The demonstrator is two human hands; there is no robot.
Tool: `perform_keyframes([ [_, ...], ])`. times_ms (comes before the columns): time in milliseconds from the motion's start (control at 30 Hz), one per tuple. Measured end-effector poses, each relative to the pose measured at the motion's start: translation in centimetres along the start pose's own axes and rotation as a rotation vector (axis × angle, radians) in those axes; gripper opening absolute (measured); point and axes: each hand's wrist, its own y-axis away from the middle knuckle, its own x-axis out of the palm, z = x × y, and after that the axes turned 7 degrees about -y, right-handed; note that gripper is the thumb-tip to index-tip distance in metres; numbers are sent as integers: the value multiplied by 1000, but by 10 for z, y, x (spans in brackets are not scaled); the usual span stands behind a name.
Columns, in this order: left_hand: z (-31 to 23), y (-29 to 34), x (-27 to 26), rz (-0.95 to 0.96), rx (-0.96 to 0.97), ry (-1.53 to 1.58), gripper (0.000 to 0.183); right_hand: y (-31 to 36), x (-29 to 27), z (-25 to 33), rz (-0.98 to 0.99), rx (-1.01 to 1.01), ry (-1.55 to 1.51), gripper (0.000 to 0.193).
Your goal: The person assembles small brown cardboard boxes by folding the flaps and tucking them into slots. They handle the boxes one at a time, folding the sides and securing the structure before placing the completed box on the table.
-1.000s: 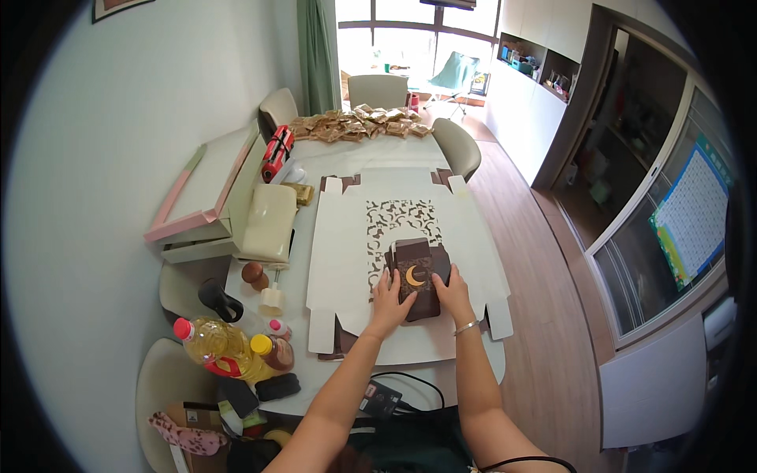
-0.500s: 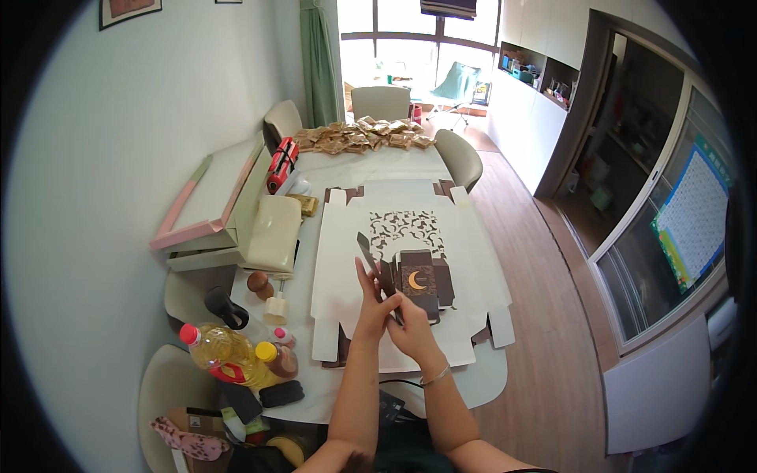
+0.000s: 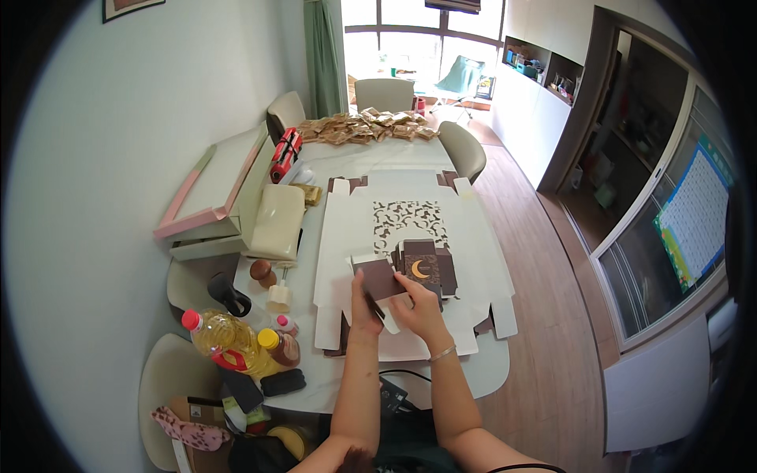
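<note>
Brown card piece (image 3: 378, 277) with a white back is up off the tabletop (image 3: 489, 370), held in both hands near the front edge. The left hand (image 3: 364, 303) has its fingers closed on the near end of the card. The right hand (image 3: 419, 306) is just beside it, and its fingers are curled on the card's right side. The card is tilted, with its far end higher.

Just behind the hands lies a stack of brown cards (image 3: 424, 266) with a gold moon on top. The stack sits on a big flat white box sheet (image 3: 339, 236) that covers most of the tabletop. That sheet has a cut-out pattern (image 3: 406, 217) in its middle.

On the left side stand a yellow oil bottle (image 3: 217, 335) with a red cap and a small sauce bottle (image 3: 277, 347). A cream cushion (image 3: 276, 221) lies farther back on the left. At the far end is a pile of small tan packets (image 3: 367, 128).
</note>
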Motion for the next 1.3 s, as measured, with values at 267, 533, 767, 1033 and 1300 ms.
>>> perform_keyframes([
  [267, 3, 4, -8, -59, 95, -228, 40, 11, -11, -18, -149, 265, -648, 49],
  [533, 9, 7, -8, 41, 86, -406, 31, 14, -14, -10, -66, 294, -671, 43],
  [767, 12, 3, 1, -6, 268, -726, 49, 13, -5, -30, -251, 126, -461, 46],
  [1033, 16, 11, 18, 28, 526, -982, 80, 13, 4, -7, -263, -1, -363, 67],
  [1300, 10, 18, 15, -26, 333, -816, 81, 13, 4, -7, -162, -30, -260, 72],
])
